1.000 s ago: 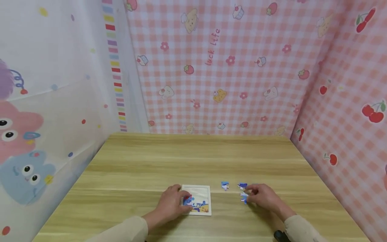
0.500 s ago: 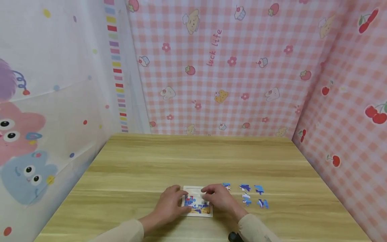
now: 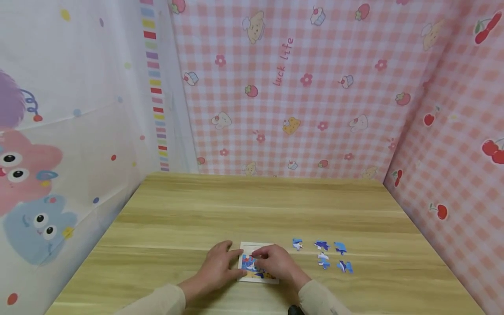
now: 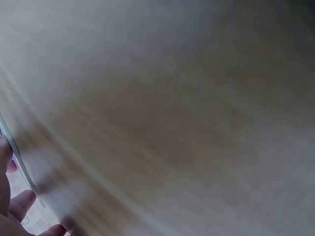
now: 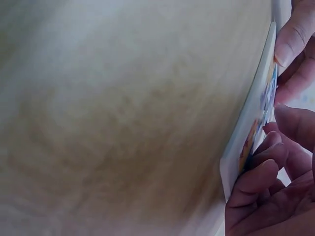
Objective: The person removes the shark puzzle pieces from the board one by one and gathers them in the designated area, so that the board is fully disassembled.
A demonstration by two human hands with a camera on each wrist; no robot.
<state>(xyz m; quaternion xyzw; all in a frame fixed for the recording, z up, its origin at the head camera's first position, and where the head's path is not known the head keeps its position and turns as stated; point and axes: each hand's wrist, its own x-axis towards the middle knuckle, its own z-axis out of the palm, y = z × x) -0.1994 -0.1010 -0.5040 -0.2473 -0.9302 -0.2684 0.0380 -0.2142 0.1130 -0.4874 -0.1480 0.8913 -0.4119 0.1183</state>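
A white-framed jigsaw tray [image 3: 260, 281] lies near the front of the table, its lower part filled with blue and yellow picture pieces. My left hand [image 3: 220, 267] rests at the tray's left side, thumb and forefinger spread and pressing on the frame. Over the middle of the tray, my right hand [image 3: 277, 262] pinches a puzzle piece low against the picture, its fingers mostly hiding the piece. In the right wrist view the tray's edge [image 5: 251, 108] stands between the left thumb [image 5: 290, 44] and the curled right fingers [image 5: 261, 182]. The left wrist view catches only a few left fingertips [image 4: 22, 204] at the frame.
Several loose blue and white puzzle pieces [image 3: 321, 245] lie right of the tray on the wooden table [image 3: 177, 218]. A pink checked cloth [image 3: 299, 100] hangs behind the table, with a white patterned cloth [image 3: 98, 109] at the left.
My right hand has moved left from the loose pieces to the tray and down onto its middle, uncovering pieces at the right. The left hand stays at the tray's left side.
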